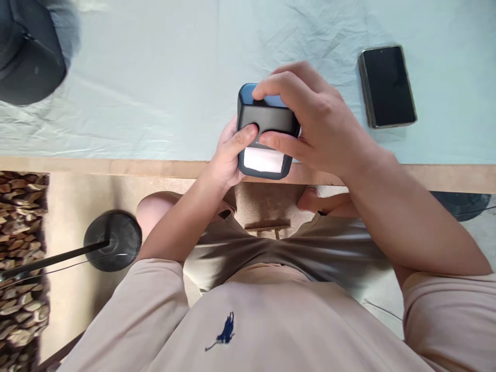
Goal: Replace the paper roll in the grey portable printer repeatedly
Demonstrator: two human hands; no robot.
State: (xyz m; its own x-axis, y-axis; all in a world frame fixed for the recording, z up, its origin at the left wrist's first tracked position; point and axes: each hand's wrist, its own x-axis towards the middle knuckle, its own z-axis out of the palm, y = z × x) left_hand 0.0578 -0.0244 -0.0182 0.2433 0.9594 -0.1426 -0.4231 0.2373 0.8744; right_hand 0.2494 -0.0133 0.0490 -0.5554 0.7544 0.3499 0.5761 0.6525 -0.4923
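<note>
Above the table's front edge, I hold a small black label printer (276,120) with a blue-tinted top and a white patch on its lower face. My left hand (232,150) wraps round its left side, thumb lying on the front. From the right, my right hand (310,111) grips it too. The right index finger bends over the blue top part, and the thumb presses the front just above the white patch. The fingers behind the printer are hidden.
A phone (389,85) with a dark screen lies at the right on a pale blue-green cloth (155,67). A dark zipped bag (31,57) stands at the upper left. Below the wooden table edge (96,165) are a round black stand base (112,240) and stacked firewood (23,289).
</note>
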